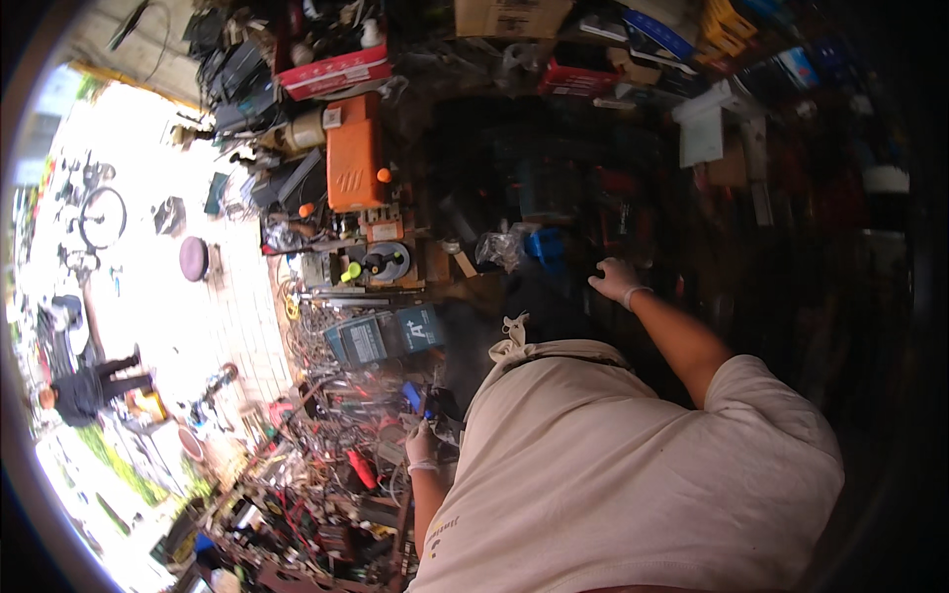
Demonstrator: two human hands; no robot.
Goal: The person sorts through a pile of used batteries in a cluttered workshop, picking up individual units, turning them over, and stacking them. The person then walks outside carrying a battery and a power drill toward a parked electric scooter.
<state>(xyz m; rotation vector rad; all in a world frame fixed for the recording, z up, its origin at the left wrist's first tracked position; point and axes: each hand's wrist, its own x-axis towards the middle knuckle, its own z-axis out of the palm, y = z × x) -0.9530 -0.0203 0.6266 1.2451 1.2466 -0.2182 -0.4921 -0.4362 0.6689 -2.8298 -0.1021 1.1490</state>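
Left hand at a slim blue-and-dark piece, right hand free over the dark side

Your left hand (422, 449), gloved in white, is low beside your shirt (633, 465), at the edge of a heap of scrap (306, 494). A slim piece (427, 413), dark with some blue, stands right at its fingertips. You seem to have it between your fingers, but it is too small to tell whether they are clenched on it or only touching it. A red thing (362, 469) lies in the heap to the left of that hand.

Your right hand (617, 283), also gloved, reaches forward over the dim area, its fingers released and loosely bent. The nearest clear shape is a blue thing (546, 246), just to its left and apart from it, with a crumpled clear bag (497, 250) beside that.

Further left, two blue-grey boxes (419, 327) sit next to each other on the clutter. Beyond them is a round grey thing (390, 261), then an orange case (355, 158), with a red box (334, 71) past it. Out in the bright light are a purple stool (194, 258), a bicycle (103, 217) and another person (84, 393) in dark clothes.
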